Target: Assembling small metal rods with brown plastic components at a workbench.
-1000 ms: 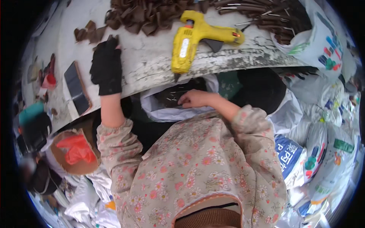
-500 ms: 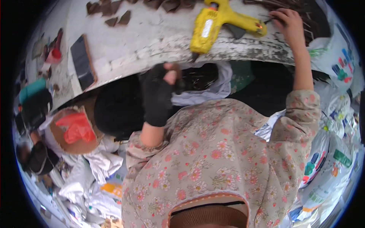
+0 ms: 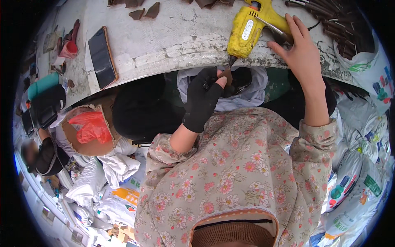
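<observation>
My left hand (image 3: 204, 96), in a black fingerless glove, pinches a small flat brown piece (image 3: 227, 76) between thumb and fingertips. Just above that piece is the dark nozzle of a yellow glue gun (image 3: 242, 35), lying on the table. My bare right hand (image 3: 302, 57) is around the rear of the gun's handle, thumb and fingers apart. From between them a thin brown rod with a pale metallic end (image 3: 269, 24) reaches across the gun; its rear part is hidden by the hand.
Brown rods (image 3: 343, 37) are heaped at the far right. Flat brown pieces (image 3: 152, 10) lie along the far edge. A phone (image 3: 102, 57) rests at the left of the table. Below the edge sits a white-lined container (image 3: 257, 88); a box with a red bag (image 3: 92, 129) stands left.
My right hand has moved left from the rod heap to the glue gun, bringing a rod. My left hand has moved right, placing the brown piece below the nozzle. The view has shifted somewhat.
</observation>
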A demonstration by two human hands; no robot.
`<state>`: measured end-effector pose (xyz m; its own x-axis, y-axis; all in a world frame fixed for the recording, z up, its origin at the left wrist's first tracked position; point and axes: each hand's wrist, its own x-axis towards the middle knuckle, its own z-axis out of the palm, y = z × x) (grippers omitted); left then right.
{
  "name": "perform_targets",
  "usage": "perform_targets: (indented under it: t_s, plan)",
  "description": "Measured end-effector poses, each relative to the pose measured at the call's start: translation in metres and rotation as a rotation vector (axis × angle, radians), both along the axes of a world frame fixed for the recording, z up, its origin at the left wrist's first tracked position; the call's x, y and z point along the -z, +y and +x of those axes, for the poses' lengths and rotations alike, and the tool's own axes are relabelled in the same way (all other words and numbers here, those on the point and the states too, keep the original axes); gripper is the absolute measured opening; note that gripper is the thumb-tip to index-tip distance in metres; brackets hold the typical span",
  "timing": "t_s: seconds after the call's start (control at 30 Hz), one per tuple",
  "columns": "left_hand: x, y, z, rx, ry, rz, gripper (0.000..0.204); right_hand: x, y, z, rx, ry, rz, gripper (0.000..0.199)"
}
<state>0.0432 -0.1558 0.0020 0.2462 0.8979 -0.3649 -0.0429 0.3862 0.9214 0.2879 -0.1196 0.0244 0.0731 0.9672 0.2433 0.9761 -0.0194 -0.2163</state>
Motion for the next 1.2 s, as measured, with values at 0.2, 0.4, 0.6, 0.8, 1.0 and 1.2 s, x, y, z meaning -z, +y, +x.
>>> perform_targets:
  t_s: [0.2, 0.4, 0.6, 0.8, 1.0, 1.2]
  plan:
    - [0.001, 0.002, 0.003, -0.007, -0.064, -0.015, 0.017, -0.015, 0.007, 0.002, -0.043, 0.155, -0.091, 0.062]
    - [0.001, 0.0, 0.006, -0.028, -0.094, -0.037, 0.017, -0.006, 0.007, 0.012, -0.085, 0.078, -0.022, 0.059]
    - [-0.001, -0.004, -0.003, -0.07, -0.081, -0.108, 0.019, -0.002, -0.006, 0.0, -0.184, 0.219, 0.076, 0.052]
    - [-0.014, 0.005, 0.003, -0.243, -0.512, -0.421, 0.027, -0.049, -0.064, -0.035, -0.43, 0.82, -0.399, 0.039]
    - [-0.017, 0.006, 0.002, -0.314, -0.692, -0.653, 0.032, -0.058, -0.077, -0.042, -0.478, 0.986, -0.431, 0.033]
    - [-0.004, -0.001, -0.002, -0.091, 0.004, -0.123, 0.03, -0.07, -0.08, -0.047, -0.431, 0.9, -0.437, 0.033]
